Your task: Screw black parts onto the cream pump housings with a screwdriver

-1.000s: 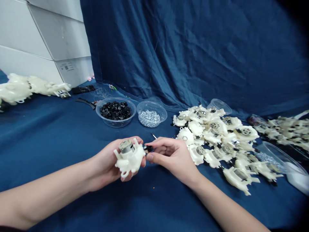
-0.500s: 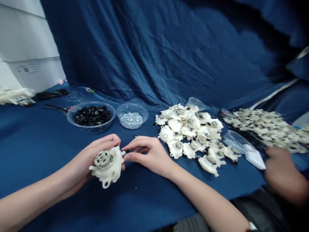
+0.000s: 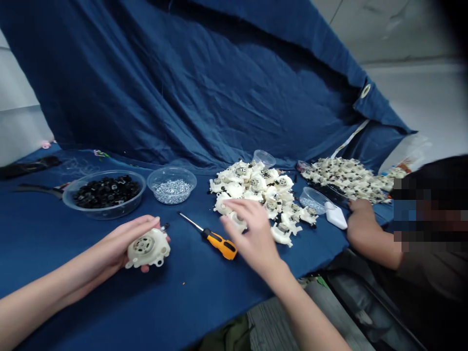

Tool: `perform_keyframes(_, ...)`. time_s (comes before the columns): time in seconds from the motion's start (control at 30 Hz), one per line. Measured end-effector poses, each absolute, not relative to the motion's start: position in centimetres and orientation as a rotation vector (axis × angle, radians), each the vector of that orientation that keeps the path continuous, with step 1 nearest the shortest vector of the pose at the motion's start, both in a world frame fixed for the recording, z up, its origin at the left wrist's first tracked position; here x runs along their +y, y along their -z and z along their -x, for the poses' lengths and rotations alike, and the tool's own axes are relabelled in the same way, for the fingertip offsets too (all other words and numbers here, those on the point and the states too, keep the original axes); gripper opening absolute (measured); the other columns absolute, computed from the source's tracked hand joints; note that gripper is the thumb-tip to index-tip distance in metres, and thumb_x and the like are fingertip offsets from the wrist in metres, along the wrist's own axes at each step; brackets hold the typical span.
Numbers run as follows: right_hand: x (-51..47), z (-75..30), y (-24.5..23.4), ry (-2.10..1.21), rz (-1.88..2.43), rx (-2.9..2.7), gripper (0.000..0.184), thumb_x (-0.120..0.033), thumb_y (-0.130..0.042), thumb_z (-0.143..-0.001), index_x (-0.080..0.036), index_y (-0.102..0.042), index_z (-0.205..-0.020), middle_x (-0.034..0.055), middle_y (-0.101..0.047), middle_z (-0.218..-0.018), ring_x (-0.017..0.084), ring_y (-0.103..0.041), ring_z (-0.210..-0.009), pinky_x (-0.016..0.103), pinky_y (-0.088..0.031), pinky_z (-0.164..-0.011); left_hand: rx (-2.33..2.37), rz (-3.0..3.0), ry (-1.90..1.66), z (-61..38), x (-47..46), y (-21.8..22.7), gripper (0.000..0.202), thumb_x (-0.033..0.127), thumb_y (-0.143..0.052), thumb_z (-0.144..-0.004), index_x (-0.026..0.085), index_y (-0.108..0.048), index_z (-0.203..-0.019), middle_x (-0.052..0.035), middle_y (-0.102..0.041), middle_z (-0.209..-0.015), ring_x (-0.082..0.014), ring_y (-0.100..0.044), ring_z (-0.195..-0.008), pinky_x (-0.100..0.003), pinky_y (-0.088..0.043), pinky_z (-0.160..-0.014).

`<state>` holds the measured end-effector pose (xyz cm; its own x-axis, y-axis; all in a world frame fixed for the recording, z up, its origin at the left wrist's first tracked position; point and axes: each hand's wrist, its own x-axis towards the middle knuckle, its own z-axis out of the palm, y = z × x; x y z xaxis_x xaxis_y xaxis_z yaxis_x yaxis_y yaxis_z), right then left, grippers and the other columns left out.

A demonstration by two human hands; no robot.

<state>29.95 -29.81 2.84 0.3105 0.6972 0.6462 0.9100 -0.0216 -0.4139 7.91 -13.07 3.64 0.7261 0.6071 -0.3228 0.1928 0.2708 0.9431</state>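
A cream plastic housing with a round metal motor [image 3: 149, 247] rests in my left hand [image 3: 119, 243], whose fingers wrap around its back. At the housing's upper edge a small black piece [image 3: 165, 226] sticks out. My right hand [image 3: 252, 236] is raised with fingers spread and nothing in it, slightly blurred. It is in front of a heap of similar housings [image 3: 256, 183]; whether it touches one I cannot tell. Just left of that hand, an orange and black screwdriver [image 3: 219, 243] lies on the blue cloth, its tip pointing up and left.
Behind my left hand stand a clear bowl of black parts [image 3: 106, 192] and a clear bowl of screws [image 3: 171, 186]. Farther right are a tilted screw tub [image 3: 311, 201], a white object [image 3: 335, 215] and another heap of cream parts [image 3: 347, 178]. A co-worker's arm [image 3: 373, 234] reaches in there.
My right hand has left the housing's edge and moved right, its fingers opening. The screwdriver now shows. My view has turned right, bringing more of the co-worker in; my left hand still holds the housing.
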Motion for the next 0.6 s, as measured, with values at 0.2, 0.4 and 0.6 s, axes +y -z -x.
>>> perform_keyframes(0.2,-33.3,-35.1,-1.6,0.364,2.187,-1.342,0.047,-0.046,-0.068,-0.092,-0.026,-0.066,-0.135,0.0120,-0.064,-0.129,0.035,-0.054,-0.123,0.056,-0.041,-0.104,0.735,-1.457,-0.338,-8.0,-12.9,-2.7,0.037,0.047,-0.076,-0.080,0.024,-0.069,-0.109,-0.0011,-0.075,-0.082,-0.0137,-0.064,-0.068,-0.014,-0.049,-0.054)
perform_keyframes(0.4,-31.4,-35.0,-0.3,0.319,2.156,-1.553,0.052,-0.050,-0.086,-0.076,-0.025,-0.070,-0.118,0.0105,-0.063,-0.132,0.038,-0.050,-0.126,0.059,-0.039,-0.106,0.709,-1.429,-0.287,-7.9,-12.2,-2.2,0.059,0.038,-0.083,-0.075,0.023,-0.065,-0.129,-0.0013,-0.075,-0.091,-0.0142,-0.065,-0.078,-0.013,-0.048,-0.060)
perform_keyframes(0.6,-31.9,-34.8,-0.8,0.254,1.880,-1.596,0.050,-0.044,-0.079,-0.087,-0.027,-0.057,-0.129,0.0082,-0.064,-0.132,0.029,-0.053,-0.132,0.049,-0.042,-0.112,0.707,-1.363,-0.251,-7.6,-11.8,-2.6,0.067,0.047,-0.086,-0.072,0.025,-0.065,-0.132,-0.0039,-0.075,-0.098,-0.0171,-0.067,-0.085,-0.015,-0.050,-0.063)
